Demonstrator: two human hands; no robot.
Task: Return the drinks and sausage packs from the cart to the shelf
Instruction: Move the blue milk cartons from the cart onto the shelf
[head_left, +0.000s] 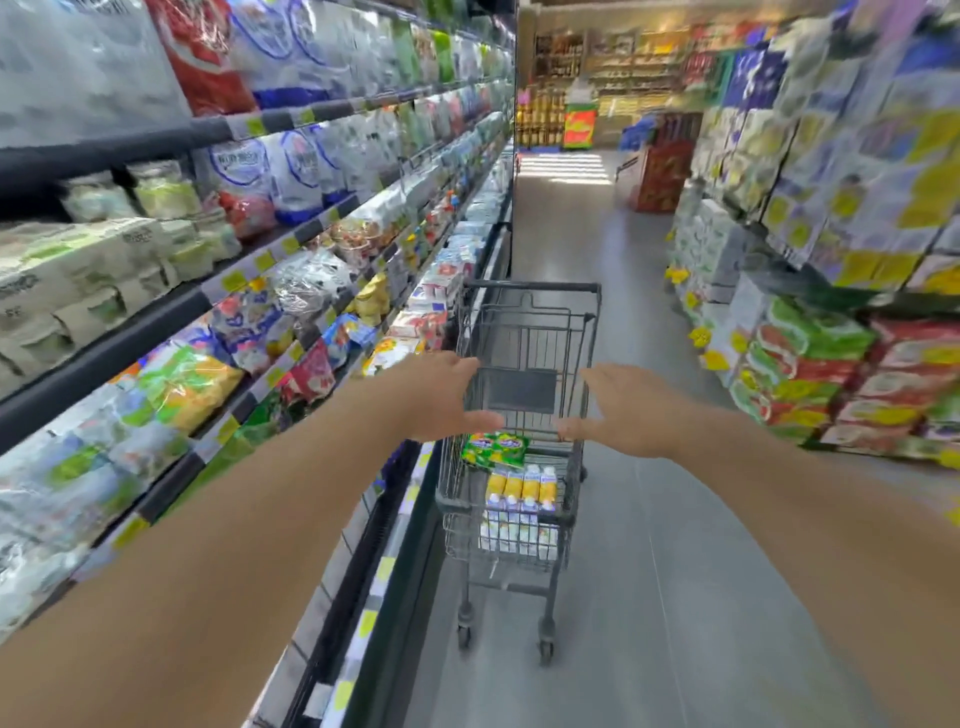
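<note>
Head view showed both hands, left hand (441, 397) and right hand (626, 410), open and empty at the cart's (524, 332) near rim; drinks (522, 488) and sausage pack (495, 450) lay inside, shelf (218, 291) alongside, probably for short reaches.

There was one cart (524, 395) in the aisle. It had three wheels that could be seen.

In the top basket lay two green sausage packs (496, 449), side by side. Next to them stood four yellow drink cartons (522, 486) in a row. In the lower basket there were more drink cartons (519, 535) — white ones, about four in the front row, but the wires and the blur made it hard to count them for sure.

Two hands were there — one left hand (441, 397) and one right hand (621, 410).

The shelf (291, 244) on the left side had about five levels, too full of bags to count.
</note>
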